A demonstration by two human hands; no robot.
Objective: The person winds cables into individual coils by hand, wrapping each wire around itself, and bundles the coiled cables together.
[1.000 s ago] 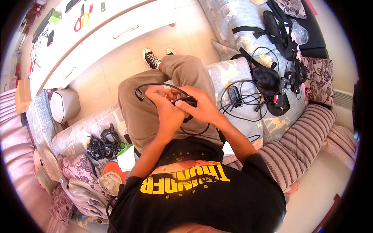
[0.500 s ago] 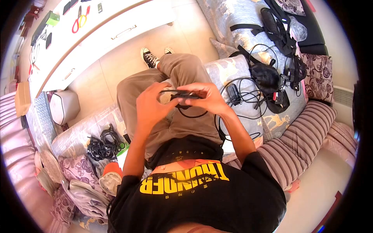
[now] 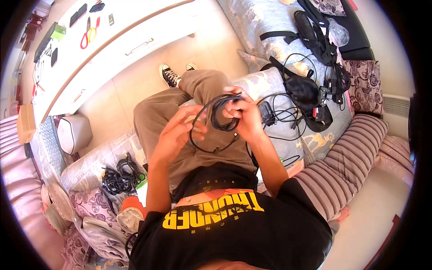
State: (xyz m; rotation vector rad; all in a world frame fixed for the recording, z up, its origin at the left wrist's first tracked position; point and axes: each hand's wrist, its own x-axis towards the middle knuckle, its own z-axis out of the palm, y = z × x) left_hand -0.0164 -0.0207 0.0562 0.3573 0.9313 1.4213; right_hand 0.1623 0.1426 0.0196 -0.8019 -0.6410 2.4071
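A black cable (image 3: 219,118), wound in a small coil, hangs over my lap. My right hand (image 3: 245,114) grips the coil's right side, with the fingers curled through and around it. A wider loose loop swings out to the left, and a small connector shows at its lower end. Beside that loop is my left hand (image 3: 180,131), its fingers apart and the tips close to the cable. Whether the left fingertips touch the loop I cannot tell.
Tangled black cables (image 3: 281,114) and a black pouch (image 3: 302,91) lie on the couch at right. Bundled cables (image 3: 122,174) rest at left. Scissors (image 3: 86,36) and phones lie on the white table (image 3: 130,27) ahead. A striped bolster (image 3: 342,164) sits by my right arm.
The cable bundle has turned to show its round coil, and a large loop has come loose leftward. My left hand has let go of the bundle and spread its fingers; the right keeps its grip.
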